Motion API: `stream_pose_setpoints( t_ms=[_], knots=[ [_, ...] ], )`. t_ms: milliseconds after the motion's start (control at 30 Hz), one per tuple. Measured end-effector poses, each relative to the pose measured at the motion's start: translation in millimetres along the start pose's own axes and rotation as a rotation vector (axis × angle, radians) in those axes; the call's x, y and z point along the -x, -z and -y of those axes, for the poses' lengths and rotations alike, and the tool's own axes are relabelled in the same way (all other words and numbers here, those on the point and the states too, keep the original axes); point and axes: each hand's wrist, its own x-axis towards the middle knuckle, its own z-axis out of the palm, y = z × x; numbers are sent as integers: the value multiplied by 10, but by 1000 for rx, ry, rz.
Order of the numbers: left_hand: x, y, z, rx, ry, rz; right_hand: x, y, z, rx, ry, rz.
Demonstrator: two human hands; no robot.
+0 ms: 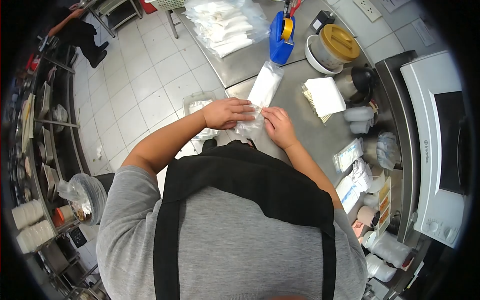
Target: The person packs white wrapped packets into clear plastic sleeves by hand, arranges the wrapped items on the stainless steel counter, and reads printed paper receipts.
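A long clear plastic bag [248, 129] with a white folded bundle [266, 86] inside lies on the steel table in front of my body. My left hand [230, 114] lies over the bag's near part from the left, with its fingers closed together on the loose plastic. From the other side, my right hand [280, 127] pinches the bag's edge between thumb and fingertips. Both hands are close together, and the plastic between them is crumpled. The exact grip under the left fingers is partly hidden.
Bagged white bundles [225, 27] pile at the far left of the table, near a blue tape dispenser [282, 42]. White napkins [325, 96] lie on the right. A clear container [192, 101] stands left of the table. Another person [80, 35] stands across the floor.
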Motion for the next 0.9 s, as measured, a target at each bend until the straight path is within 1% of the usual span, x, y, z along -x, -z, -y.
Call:
stream_pose_setpoints(
  t_ms=[133, 233, 333, 367, 467, 567, 667, 767, 867, 900],
  knots=[
    [-53, -3, 153, -125, -63, -26, 7, 4, -3, -11, -15, -3],
    [-113, -29, 156, -208, -185, -2, -19, 18, 20, -15, -39, -6],
    [-100, -108, 176, -102, -101, -31, 0, 2, -6, -9, -33, 19],
    [-94, -134, 175, -87, -68, -67, 10, 1, -30, -4, -25, 29],
    [-83, -209, 138, 171, 162, -146, -13, 117, 48, -27, -55, 99],
    [-140, -305, 122, 281, 465, -255, -44, 168, 143, -28, -123, 98],
    [-319, -202, 125, 299, 565, -250, -80, 59, 172, 61, -222, 20],
    [-452, -151, 125, 437, 803, -202, -102, -119, 96, 138, -294, -80],
    [-496, -174, 224, 422, 830, -225, -179, -179, 68, 85, -437, -105],
    [-526, -151, 246, 392, 853, -195, -202, -194, 41, 56, -466, -121]
  ],
)
